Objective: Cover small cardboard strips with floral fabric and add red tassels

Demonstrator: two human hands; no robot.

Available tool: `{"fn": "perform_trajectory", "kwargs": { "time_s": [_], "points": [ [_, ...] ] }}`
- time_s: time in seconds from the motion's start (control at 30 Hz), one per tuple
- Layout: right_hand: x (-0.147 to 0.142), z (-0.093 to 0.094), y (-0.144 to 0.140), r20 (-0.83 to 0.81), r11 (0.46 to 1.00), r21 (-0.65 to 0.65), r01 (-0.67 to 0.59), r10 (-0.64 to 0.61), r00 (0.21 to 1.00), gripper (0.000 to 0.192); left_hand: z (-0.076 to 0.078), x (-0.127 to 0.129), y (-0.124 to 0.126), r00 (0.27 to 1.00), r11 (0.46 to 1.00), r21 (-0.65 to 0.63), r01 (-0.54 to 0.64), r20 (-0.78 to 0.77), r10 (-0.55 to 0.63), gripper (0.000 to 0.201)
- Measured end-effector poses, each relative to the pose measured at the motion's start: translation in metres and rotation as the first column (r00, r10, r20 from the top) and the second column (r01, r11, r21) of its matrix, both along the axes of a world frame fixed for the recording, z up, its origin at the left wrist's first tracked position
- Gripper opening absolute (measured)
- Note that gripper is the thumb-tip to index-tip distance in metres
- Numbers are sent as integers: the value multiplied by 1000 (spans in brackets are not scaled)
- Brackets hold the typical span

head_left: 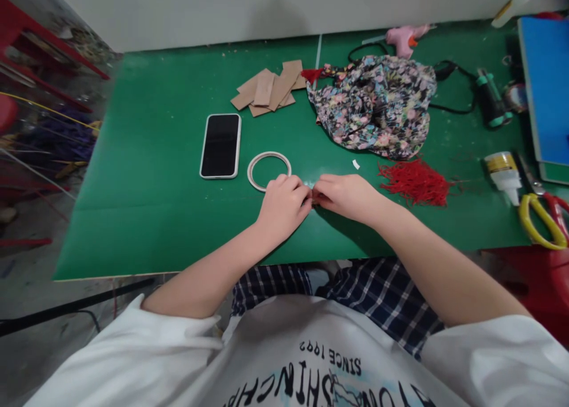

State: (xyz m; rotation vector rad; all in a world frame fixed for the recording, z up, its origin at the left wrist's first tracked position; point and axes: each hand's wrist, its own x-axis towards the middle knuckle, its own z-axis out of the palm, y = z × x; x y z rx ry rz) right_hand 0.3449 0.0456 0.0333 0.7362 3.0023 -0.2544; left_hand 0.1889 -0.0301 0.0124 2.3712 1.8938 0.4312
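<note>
My left hand [287,204] and my right hand [344,196] meet fingertip to fingertip just above the green tabletop. Both have their fingers pinched together on something small that they mostly hide; I cannot make out what it is. A thin roll of white tape [250,173] lies flat beside the left hand, close to its knuckles. Right of my right hand is a heap of red threads [415,182]. One small white scrap [356,164] sits just beyond that hand.
A phone [221,146] lies at left, with brown cardboard strips [265,90] behind. Floral fabric [377,105] spreads at back right, near a pink glue gun [402,39]. A glue bottle [503,173], scissors [540,217], a green-black tool [492,102] and a blue board [546,87] line the right side.
</note>
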Motion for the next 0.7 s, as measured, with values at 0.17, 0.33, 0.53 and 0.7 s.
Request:
{"fn": "perform_trajectory", "kwargs": {
  "time_s": [0.17,0.33,0.53,0.7],
  "points": [
    [0,2,-1,20,1000,5,-3,2,1000,17,2,2,-1,999,1000,19,-21,-27,22,17],
    [-1,3,-2,43,999,42,-2,0,999,18,0,4,-4,999,999,32,-23,-41,25,18],
    [-1,1,-3,30,999,51,12,-13,999,20,-2,4,-4,999,999,27,-34,-30,35,20],
    [3,1,-2,35,999,37,36,-37,999,20,-1,5,-5,999,999,31,-30,-31,30,21]
  ]
}}
